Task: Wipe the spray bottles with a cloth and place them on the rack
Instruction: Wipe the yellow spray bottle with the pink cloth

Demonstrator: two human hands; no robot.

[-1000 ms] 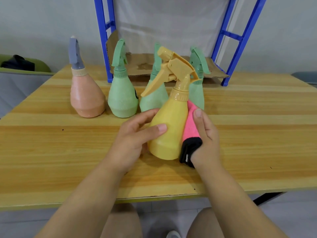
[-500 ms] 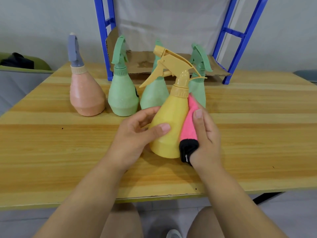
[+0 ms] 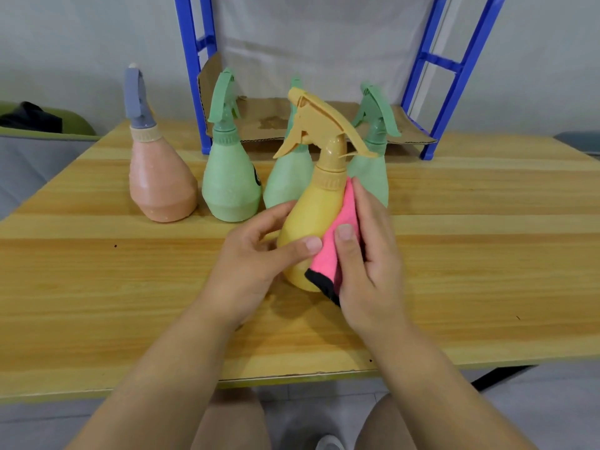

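A yellow spray bottle [image 3: 311, 216] stands tilted at the middle of the wooden table [image 3: 97, 287]. My left hand [image 3: 256, 261] grips its body from the left, thumb across the front. My right hand [image 3: 367, 254] holds a pink cloth with a black edge [image 3: 331, 251] pressed against the bottle's right side. Behind stand a peach bottle with a grey trigger [image 3: 159, 186] and three green bottles: left [image 3: 229, 186], middle [image 3: 287, 180], and right [image 3: 373, 170], the last two partly hidden. The blue rack [image 3: 194, 76] stands at the table's back.
A sheet of brown cardboard [image 3: 263, 121] lies on the rack's bottom level. A green-edged seat with a dark item [image 3: 29, 125] is at far left beyond the table. My knees show under the near table edge.
My right hand has slid the pink cloth round toward the front of the yellow bottle, with the thumb now on the cloth. The bottle stays in my left hand.
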